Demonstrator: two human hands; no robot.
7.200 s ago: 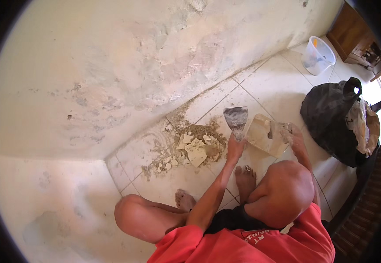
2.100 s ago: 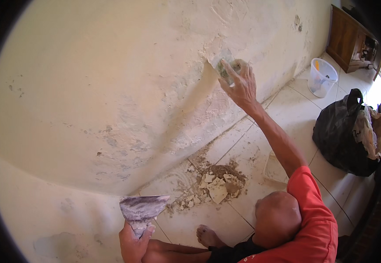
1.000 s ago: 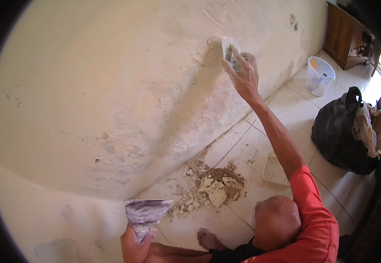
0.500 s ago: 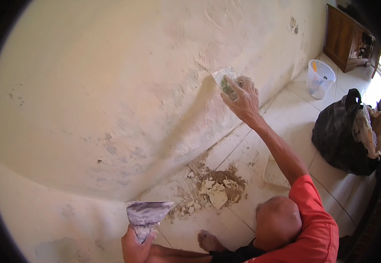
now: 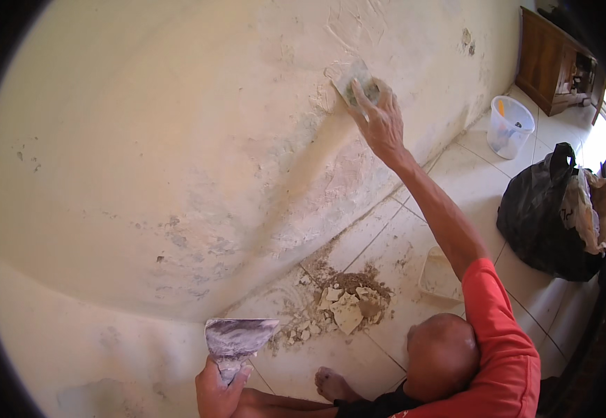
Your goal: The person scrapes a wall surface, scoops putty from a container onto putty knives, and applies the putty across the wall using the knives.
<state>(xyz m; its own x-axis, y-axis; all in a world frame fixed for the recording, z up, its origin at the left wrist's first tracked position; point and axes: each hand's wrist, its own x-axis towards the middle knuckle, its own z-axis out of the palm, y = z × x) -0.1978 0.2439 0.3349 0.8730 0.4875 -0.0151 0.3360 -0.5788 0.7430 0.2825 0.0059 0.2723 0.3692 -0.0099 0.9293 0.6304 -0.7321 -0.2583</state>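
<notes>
My left hand (image 5: 221, 385) grips a wide metal putty knife (image 5: 239, 336) upright at lower centre, its blade smeared dark and pale. My right hand (image 5: 379, 118) reaches up to the patched cream wall (image 5: 177, 125), fingers pressing a small pale plastic spreader (image 5: 350, 75) against the rough plaster. Part of that spreader is hidden behind my fingers. Below, broken plaster chips and dirt (image 5: 347, 310) lie piled on the tiled floor beside a pale shallow tray (image 5: 435, 279), which is partly behind my right arm.
A translucent bucket (image 5: 508, 136) with an orange tool inside stands by the wall. A full black bag (image 5: 536, 223) with paper in it sits on the right. A wooden cabinet (image 5: 543, 56) is at the far right. My bare foot and knee are below.
My right hand and spreader have moved up the wall since half a second ago. Seven seconds ago both hands were low, with the tray in my right hand. My left hand has barely moved lately.
</notes>
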